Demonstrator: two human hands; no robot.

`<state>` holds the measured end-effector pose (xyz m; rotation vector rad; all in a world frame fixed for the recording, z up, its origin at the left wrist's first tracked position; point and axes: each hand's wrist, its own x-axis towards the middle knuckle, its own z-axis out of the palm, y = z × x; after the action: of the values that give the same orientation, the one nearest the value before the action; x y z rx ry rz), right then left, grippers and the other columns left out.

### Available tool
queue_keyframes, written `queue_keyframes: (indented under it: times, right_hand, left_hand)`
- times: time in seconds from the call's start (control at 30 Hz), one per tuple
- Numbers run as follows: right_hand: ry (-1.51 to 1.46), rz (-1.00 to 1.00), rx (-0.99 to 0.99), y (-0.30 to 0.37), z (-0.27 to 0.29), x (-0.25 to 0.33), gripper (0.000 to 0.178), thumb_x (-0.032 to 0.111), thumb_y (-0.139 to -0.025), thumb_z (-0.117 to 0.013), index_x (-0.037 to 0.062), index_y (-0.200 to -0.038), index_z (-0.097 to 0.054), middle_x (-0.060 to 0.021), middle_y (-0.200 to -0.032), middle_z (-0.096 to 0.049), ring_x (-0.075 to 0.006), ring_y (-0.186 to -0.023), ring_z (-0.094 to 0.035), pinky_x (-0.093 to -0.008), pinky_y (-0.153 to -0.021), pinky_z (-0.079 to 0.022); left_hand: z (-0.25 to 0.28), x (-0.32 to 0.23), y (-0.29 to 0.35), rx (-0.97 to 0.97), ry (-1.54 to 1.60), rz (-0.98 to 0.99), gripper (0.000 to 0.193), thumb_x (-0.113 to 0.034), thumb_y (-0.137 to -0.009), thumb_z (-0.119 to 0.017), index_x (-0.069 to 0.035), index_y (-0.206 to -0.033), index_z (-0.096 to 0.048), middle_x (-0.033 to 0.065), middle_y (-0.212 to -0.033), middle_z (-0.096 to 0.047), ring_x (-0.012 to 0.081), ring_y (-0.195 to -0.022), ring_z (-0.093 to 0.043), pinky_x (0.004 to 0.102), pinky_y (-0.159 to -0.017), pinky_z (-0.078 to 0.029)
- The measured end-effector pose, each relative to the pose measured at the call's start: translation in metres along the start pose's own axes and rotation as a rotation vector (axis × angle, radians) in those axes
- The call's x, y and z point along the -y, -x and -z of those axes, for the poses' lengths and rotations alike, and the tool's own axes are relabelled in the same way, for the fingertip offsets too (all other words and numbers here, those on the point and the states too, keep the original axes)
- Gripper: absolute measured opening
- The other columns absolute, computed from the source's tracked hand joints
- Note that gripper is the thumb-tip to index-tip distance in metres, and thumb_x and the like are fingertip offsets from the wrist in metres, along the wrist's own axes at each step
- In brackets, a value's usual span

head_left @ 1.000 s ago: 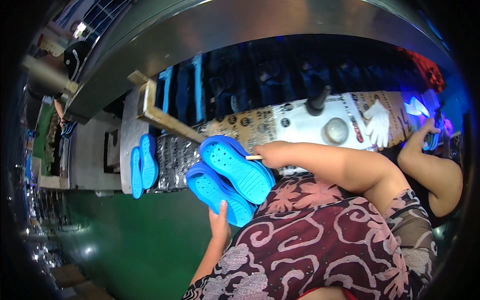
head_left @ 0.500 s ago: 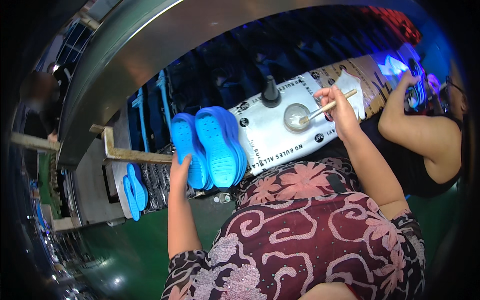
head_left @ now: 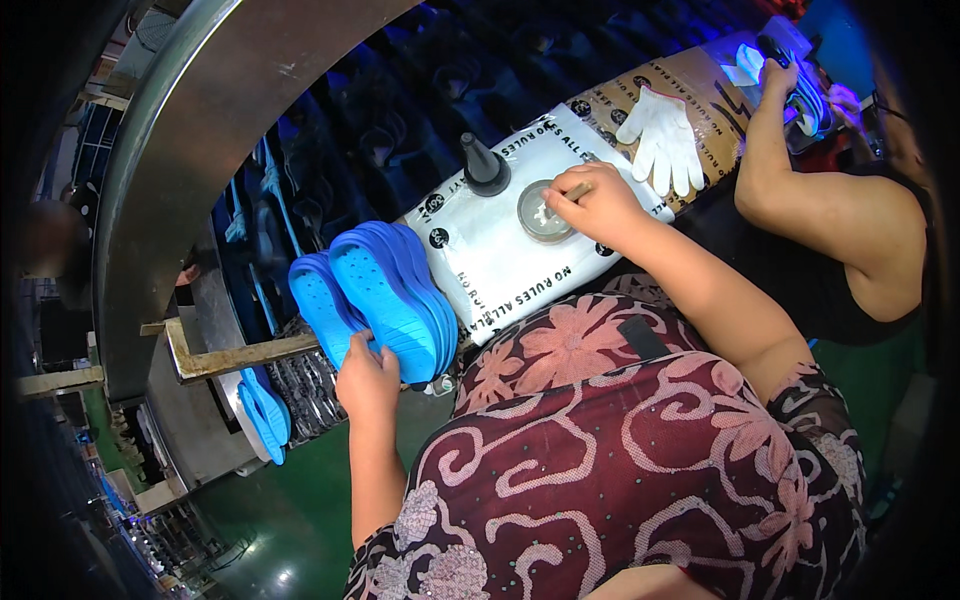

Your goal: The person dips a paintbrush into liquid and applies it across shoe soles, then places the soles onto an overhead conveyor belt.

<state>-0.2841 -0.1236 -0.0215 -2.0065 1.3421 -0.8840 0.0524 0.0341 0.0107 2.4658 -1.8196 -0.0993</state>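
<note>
**Brush (head_left: 579,190) at the round dish (head_left: 545,236), blue shoe soles (head_left: 395,290) under hand**

And here's the right hand (head_left: 600,205), grip clamped on the brush, right above the round dish and its whitish contents! The fingers hide the bristles, so whether they touch is impossible to call. Over on the left, the left hand (head_left: 368,380) has its grip closed on the heel end of the blue shoe soles, stacked and leaning just beside the white sheet (head_left: 510,280). A black cone-shaped bottle (head_left: 484,168) stands upright near the dish, a white glove (head_left: 662,145) lies on cardboard (head_left: 715,120), and there's a co-worker's hand (head_left: 780,76) beyond, under violet light!
</note>
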Motion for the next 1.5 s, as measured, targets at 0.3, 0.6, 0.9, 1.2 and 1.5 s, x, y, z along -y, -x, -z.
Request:
queue_keyframes:
  times: [0.3,0.6,0.9,1.2,1.5]
  right_hand:
    - [-0.211,-0.040,-0.088,-0.002,0.024,0.024,0.023,0.020,-0.084,-0.060,0.0034,-0.070,-0.065,-0.0109,-0.066,-0.061,-0.0250,-0.065,-0.058,-0.0335,-0.062,-0.044]
    - [-0.221,-0.168,-0.077,0.002,0.025,0.015,0.029,0.023,-0.092,-0.055,0.0011,-0.077,-0.066,-0.0066,-0.074,-0.062,-0.0147,-0.070,-0.056,-0.0298,-0.065,-0.045]
    - [-0.715,-0.287,-0.219,0.021,0.047,0.037,0.034,0.027,-0.095,-0.050,-0.0012,-0.081,-0.064,-0.0045,-0.068,-0.054,-0.0101,-0.063,-0.047,-0.0244,-0.060,-0.037]
    - [-0.324,0.416,-0.078,0.032,0.054,0.111,0.022,0.019,-0.089,-0.058,0.0029,-0.077,-0.067,-0.0048,-0.066,-0.060,-0.0182,-0.063,-0.055,-0.0353,-0.079,-0.043]
    - [-0.065,0.507,-0.096,0.027,0.037,0.118,0.017,0.019,-0.083,-0.063,0.0076,-0.070,-0.064,-0.0029,-0.061,-0.056,-0.0216,-0.062,-0.055,-0.0397,-0.086,-0.041]
  left_hand:
    - [0.009,0.004,-0.001,0.137,0.018,0.102,0.020,-0.015,-0.077,-0.058,-0.002,-0.091,-0.054,0.0134,-0.067,-0.061,0.0283,-0.057,-0.061,0.0403,-0.055,-0.047]
    - [0.017,0.010,0.015,0.551,1.652,0.470,0.062,-0.018,-0.078,-0.064,0.007,-0.129,-0.040,0.0163,-0.117,-0.057,0.0240,-0.104,-0.058,0.0357,-0.088,-0.049]
    - [0.030,-0.092,-0.009,0.238,1.504,0.052,0.041,-0.005,-0.086,-0.055,0.003,-0.119,-0.033,0.0173,-0.094,-0.059,0.0202,-0.067,-0.063,0.0277,-0.055,-0.052]
    - [0.025,-0.116,-0.019,-0.116,1.327,-0.193,0.040,-0.003,-0.076,-0.062,0.006,-0.111,-0.045,0.0133,-0.097,-0.061,0.0174,-0.080,-0.060,0.0289,-0.075,-0.048]
    - [0.035,-0.122,-0.016,-0.358,1.286,-0.352,0.017,0.003,-0.069,-0.060,0.004,-0.086,-0.057,0.0086,-0.077,-0.063,0.0143,-0.068,-0.060,0.0276,-0.065,-0.048]
